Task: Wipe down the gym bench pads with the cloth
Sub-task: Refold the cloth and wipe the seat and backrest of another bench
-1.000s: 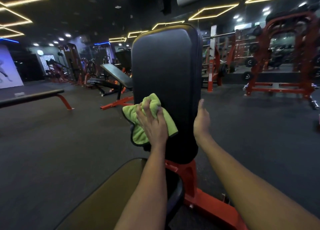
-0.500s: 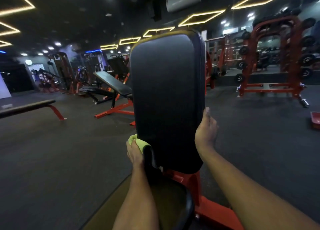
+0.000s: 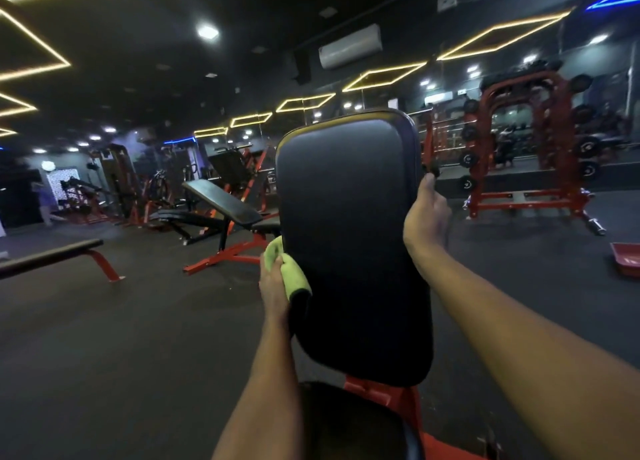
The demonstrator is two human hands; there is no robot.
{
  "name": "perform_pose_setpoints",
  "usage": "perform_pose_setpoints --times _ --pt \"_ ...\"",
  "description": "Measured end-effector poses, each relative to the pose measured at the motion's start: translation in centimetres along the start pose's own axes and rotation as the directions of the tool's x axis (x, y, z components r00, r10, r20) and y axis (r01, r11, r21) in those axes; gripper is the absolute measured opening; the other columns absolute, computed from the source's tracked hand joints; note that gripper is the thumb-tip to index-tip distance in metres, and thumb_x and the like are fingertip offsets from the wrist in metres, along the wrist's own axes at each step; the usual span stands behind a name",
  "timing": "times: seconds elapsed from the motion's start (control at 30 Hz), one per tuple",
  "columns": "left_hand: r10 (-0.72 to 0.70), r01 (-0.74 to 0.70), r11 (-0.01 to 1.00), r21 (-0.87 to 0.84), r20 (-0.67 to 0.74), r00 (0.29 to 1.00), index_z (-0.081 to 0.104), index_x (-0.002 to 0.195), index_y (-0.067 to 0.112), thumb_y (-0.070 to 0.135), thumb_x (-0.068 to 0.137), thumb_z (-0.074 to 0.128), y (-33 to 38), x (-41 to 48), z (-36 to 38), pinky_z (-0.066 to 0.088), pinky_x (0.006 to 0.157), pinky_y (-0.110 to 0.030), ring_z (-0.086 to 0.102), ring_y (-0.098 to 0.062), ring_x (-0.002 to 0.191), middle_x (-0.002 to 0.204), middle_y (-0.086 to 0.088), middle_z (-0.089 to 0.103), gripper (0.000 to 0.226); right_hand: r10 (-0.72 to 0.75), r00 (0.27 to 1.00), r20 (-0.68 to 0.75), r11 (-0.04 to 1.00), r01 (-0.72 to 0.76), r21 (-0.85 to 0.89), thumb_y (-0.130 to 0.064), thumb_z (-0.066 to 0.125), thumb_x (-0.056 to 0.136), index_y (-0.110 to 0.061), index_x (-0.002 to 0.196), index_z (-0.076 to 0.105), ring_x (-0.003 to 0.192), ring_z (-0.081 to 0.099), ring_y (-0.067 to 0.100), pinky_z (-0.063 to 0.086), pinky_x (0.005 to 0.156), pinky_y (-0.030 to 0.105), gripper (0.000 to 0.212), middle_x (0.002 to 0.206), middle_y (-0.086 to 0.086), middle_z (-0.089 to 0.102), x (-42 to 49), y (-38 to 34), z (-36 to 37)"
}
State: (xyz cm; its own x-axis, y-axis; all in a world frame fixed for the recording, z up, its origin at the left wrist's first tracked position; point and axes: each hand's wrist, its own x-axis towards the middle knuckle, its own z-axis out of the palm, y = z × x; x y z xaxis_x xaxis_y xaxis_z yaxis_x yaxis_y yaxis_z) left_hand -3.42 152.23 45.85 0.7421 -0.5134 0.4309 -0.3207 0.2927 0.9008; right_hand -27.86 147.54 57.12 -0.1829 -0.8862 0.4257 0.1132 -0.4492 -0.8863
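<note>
Two grips | left fingers pinch green cloth; right fingers clasp glossy rounded pad

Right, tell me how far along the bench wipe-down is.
Done: cannot tell; the back pad shows no wipe marks. In hand: the left hand holds the green cloth against that pad's left edge while the right hand grips its right edge. Left: the seat pad below, with no cloth on it.

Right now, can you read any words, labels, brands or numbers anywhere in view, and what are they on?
None can be read.
The back pad and cloth show no print.
The lit panel near the red rack is too blurred to read.
</note>
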Motion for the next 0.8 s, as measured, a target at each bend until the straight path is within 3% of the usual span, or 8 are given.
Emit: perform_pose_setpoints --times 0.07,0.17,0.27,0.43,0.57,0.63,0.7,0.8 --pt "0.039 -0.04 0.998 0.047 0.02 0.999 0.05 0.138 0.019 0.043 0.09 0.042 1.8 1.1 0.2 0.037 0.103 -0.044 0.048 -0.033 0.126 0.133 -0.011 0.057 0.054 -0.026 1.0 -0.017 0.999 0.026 -0.023 -0.048 0.022 0.109 -0.008 0.131 0.063 0.113 0.058 0.03 0.034 0.082 0.03 0.061 0.106 0.007 0.062 -0.5 0.4 -0.2" --pt "0.143 -0.14 0.984 0.111 -0.021 0.99 0.034 0.148 0.012 0.041 0.1 0.037 8.6 5.2 1.8 0.032 0.109 -0.049 0.04 -0.039 0.133 0.145 -0.021 0.046 0.057 -0.024 0.999 -0.036 1.0 0.023 -0.018 -0.048 0.023 0.109 -0.006 0.136 0.06 0.125 0.055 0.036 0.038 0.088 0.034 0.062 0.129 0.018 0.063 -0.3 0.8 -0.3" --pt "0.334 -0.329 0.931 0.158 -0.008 0.943 0.033 0.15 0.017 0.04 0.102 0.036 17.9 8.5 4.1 0.033 0.102 -0.036 0.043 -0.032 0.131 0.144 -0.015 0.047 0.053 -0.024 0.999 -0.038 0.999 0.023 -0.03 -0.051 0.023 0.108 -0.007 0.138 0.059 0.131 0.051 0.039 0.041 0.103 0.042 0.064 0.139 0.02 0.059 -0.1 0.9 0.0" --pt "0.448 -0.586 0.6 0.544 0.378 0.81 0.042 0.147 0.026 0.041 0.1 0.038 26.5 8.3 9.1 0.032 0.107 -0.037 0.042 -0.03 0.136 0.15 -0.01 0.046 0.05 -0.032 0.999 -0.028 0.999 0.032 -0.002 -0.05 0.026 0.108 -0.008 0.141 0.057 0.136 0.049 0.036 0.038 0.109 0.041 0.062 0.143 0.018 0.056 0.2 1.4 -0.1" --pt "0.594 -0.75 0.4 0.527 0.474 0.65 0.053 0.133 0.036 0.043 0.096 0.044 26.9 4.4 10.9 0.036 0.091 -0.037 0.051 -0.026 0.125 0.137 -0.005 0.058 0.038 0.008 1.0 0.018 0.996 -0.01 0.093 -0.046 0.031 0.109 -0.007 0.144 0.052 0.141 0.044 0.029 0.033 0.113 0.035 0.057 0.149 0.015 0.052 0.2 1.8 -0.4" --pt "0.636 -0.823 0.371 0.431 0.528 0.563 0.055 0.13 0.034 0.042 0.094 0.048 26.5 4.6 10.2 0.036 0.092 -0.036 0.05 -0.023 0.124 0.136 -0.001 0.058 0.038 0.015 0.999 0.042 0.992 -0.02 0.124 -0.045 0.032 0.109 -0.007 0.146 0.05 0.142 0.043 0.027 0.032 0.112 0.031 0.057 0.15 0.013 0.051 0.3 2.0 -0.5" --pt "0.595 -0.813 0.417 0.407 0.554 0.582 0.055 0.131 0.036 0.051 0.087 0.046 25.9 6.8 8.9 0.04 0.097 -0.037 0.051 -0.025 0.123 0.134 -0.001 0.06 0.047 0.018 0.998 0.056 0.99 -0.026 0.137 -0.044 0.032 0.109 -0.007 0.146 0.05 0.142 0.043 0.025 0.031 0.108 0.026 0.056 0.15 0.011 0.051 0.2 2.1 -0.6" --pt "0.468 -0.636 0.569 0.521 0.431 0.771 0.052 0.135 0.039 0.054 0.085 0.041 25.2 9.8 7.3 0.04 0.098 -0.041 0.051 -0.032 0.125 0.136 -0.009 0.058 0.053 0.02 0.998 0.057 0.99 -0.028 0.14 -0.044 0.032 0.109 -0.007 0.146 0.051 0.142 0.043 0.024 0.03 0.105 0.024 0.055 0.15 0.01 0.051 0.3 2.2 -0.6"
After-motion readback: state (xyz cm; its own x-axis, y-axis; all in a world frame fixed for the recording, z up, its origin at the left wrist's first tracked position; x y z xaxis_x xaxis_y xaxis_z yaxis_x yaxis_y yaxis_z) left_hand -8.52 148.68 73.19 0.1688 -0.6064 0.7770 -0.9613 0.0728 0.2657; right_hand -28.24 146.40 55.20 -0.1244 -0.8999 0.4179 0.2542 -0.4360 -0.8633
